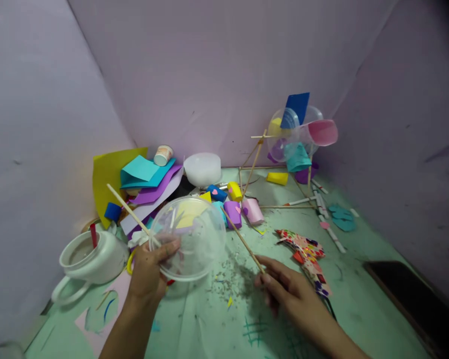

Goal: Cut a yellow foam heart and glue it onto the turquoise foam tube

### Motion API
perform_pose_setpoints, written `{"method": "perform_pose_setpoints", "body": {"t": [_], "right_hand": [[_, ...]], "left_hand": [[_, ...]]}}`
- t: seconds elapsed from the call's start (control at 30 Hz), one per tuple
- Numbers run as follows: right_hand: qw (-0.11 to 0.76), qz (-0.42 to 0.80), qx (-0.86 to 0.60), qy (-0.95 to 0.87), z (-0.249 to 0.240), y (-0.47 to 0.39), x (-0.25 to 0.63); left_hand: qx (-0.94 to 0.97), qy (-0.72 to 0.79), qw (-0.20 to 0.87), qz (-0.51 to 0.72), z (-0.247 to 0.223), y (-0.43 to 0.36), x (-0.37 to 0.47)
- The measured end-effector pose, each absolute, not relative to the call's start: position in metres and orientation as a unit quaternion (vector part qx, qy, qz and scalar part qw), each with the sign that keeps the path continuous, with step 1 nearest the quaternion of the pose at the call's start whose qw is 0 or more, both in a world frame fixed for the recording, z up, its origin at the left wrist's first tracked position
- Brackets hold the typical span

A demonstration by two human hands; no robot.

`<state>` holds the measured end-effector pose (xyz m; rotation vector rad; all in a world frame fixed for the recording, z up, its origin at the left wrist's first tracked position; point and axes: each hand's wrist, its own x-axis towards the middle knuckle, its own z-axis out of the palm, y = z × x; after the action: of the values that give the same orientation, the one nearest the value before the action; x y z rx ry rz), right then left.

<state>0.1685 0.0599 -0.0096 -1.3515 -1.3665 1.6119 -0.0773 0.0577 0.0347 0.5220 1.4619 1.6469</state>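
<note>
My left hand (146, 271) is closed on the near left rim of a clear round plastic lid (200, 249), tilted above the table. A pale wooden stick (129, 207) slants up and left from behind the same hand, apparently gripped with the lid. Between the thumb and fingers of my right hand (288, 291) is a thinner brown wooden stick (243, 242), pointing up and left. Its far end overlaps small paper cups in view: a purple one (232, 213) with a pink heart and a pink one (253, 211).
A stick frame (254, 162) carries a clear wheel with coloured cups (324, 132) at back right. A floral-covered object (305, 254) and a dark flat slab (407, 299) lie right. Coloured sheets (149, 172) and a white teapot-like pot (101, 257) are left. Scraps (230, 301) litter the middle.
</note>
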Motion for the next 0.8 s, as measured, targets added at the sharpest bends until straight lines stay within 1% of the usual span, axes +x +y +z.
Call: {"method": "perform_pose_setpoints", "body": {"t": [0.1, 0.17, 0.3, 0.47, 0.67, 0.8], "right_hand": [[0.364, 0.618, -0.475, -0.51, -0.012, 0.085, 0.149], [0.384, 0.615, -0.453, -0.518, -0.014, 0.103, 0.137], [0.401, 0.609, -0.409, -0.549, -0.013, 0.122, 0.121], [0.44, 0.515, -0.45, -0.582, 0.005, 0.105, 0.123], [0.387, 0.572, -0.528, -0.494, 0.003, 0.088, 0.137], [0.37, 0.626, -0.527, -0.44, -0.005, 0.088, 0.149]], "left_hand": [[0.22, 0.568, 0.497, 0.618, 0.033, 0.051, -0.078], [0.23, 0.559, 0.523, 0.601, 0.033, 0.048, -0.08], [0.252, 0.555, 0.54, 0.581, 0.031, 0.046, -0.082], [0.274, 0.561, 0.544, 0.561, 0.023, 0.048, -0.08], [0.281, 0.558, 0.586, 0.516, 0.011, 0.046, -0.062], [0.286, 0.552, 0.602, 0.502, 0.008, 0.045, -0.054]]}}
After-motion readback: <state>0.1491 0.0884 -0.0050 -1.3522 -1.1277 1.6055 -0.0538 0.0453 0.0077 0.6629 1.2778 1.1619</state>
